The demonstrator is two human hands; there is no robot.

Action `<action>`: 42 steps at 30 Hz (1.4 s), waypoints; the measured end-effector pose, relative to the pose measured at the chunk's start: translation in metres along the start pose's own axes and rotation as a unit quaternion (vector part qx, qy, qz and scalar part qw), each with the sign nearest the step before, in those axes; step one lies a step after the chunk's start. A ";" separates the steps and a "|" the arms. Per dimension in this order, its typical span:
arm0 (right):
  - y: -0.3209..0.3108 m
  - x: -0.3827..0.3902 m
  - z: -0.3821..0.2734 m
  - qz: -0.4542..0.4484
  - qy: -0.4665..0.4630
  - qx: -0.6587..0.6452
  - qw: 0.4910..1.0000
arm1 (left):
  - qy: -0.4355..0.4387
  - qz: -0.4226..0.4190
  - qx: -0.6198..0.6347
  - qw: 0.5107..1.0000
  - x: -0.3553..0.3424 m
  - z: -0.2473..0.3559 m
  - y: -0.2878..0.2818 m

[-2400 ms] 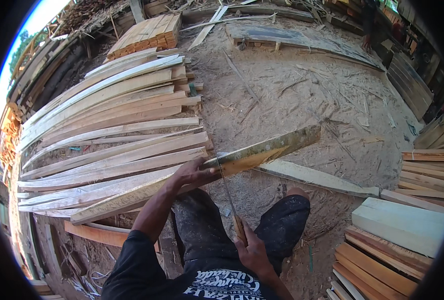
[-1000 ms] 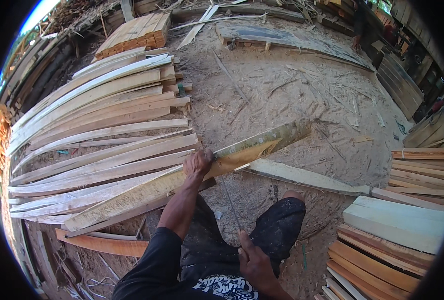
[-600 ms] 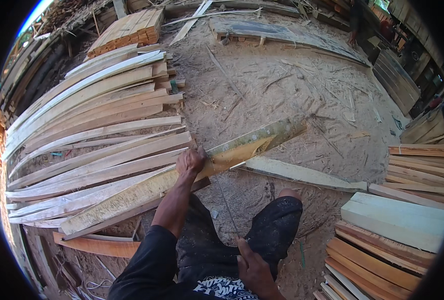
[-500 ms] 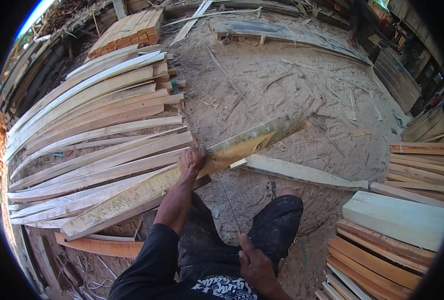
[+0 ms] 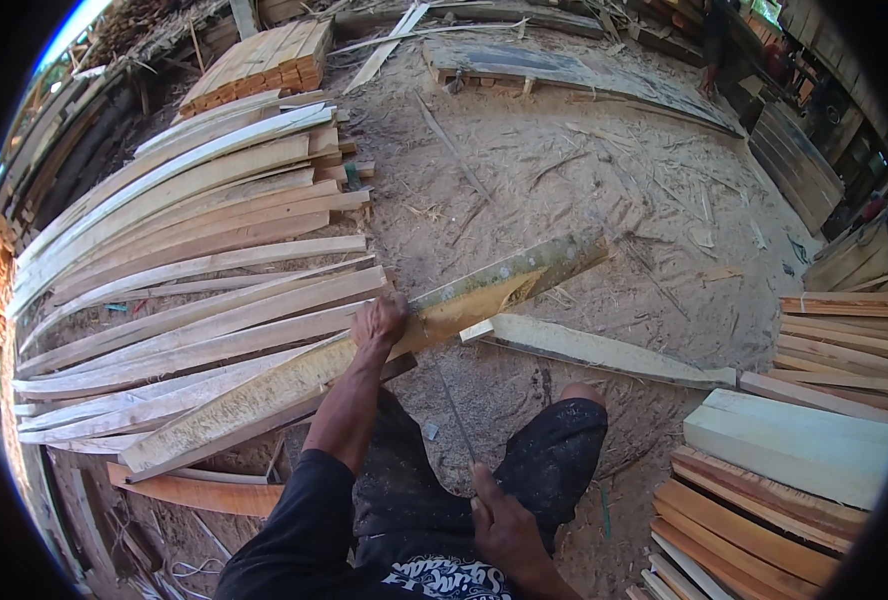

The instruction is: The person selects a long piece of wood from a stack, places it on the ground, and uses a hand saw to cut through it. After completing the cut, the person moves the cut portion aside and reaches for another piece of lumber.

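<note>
A long timber lies slantwise across in front of me, with greenish bark along its far edge and a yellow hewn face. My left hand is closed over its upper edge near the middle. Low in front of my body, my right hand is wrapped round the handle end of a handsaw. Its thin blade shows almost edge-on and slopes up to the timber's near side. Whether its teeth touch the wood cannot be made out. Under the timber's right part, a pale plank rests on the ground.
Several sawn planks lie side by side at the left. More boards and a thick pale beam are stacked at the right. A board pile and a wide flat panel lie at the back. Sawdust covers the ground.
The saw blade and my right hand have shifted slightly to the left. My left hand keeps its place on the timber.
</note>
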State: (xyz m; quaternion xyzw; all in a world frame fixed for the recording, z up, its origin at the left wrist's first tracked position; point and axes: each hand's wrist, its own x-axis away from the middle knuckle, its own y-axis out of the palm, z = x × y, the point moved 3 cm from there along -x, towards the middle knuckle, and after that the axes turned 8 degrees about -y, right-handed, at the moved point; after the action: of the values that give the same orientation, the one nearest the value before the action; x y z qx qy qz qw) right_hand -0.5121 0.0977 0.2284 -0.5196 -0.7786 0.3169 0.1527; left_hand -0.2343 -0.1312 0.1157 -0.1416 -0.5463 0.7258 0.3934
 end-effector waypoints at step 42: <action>0.018 0.032 0.009 -0.044 0.044 -0.049 0.997 | 0.013 -0.040 0.036 0.998 -0.010 -0.014 0.005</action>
State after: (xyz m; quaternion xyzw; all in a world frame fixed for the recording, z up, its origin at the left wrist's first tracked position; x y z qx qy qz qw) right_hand -0.5180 0.1283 0.2068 -0.5052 -0.8078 0.2482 0.1749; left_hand -0.2216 -0.1292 0.1038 -0.1149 -0.5195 0.7269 0.4342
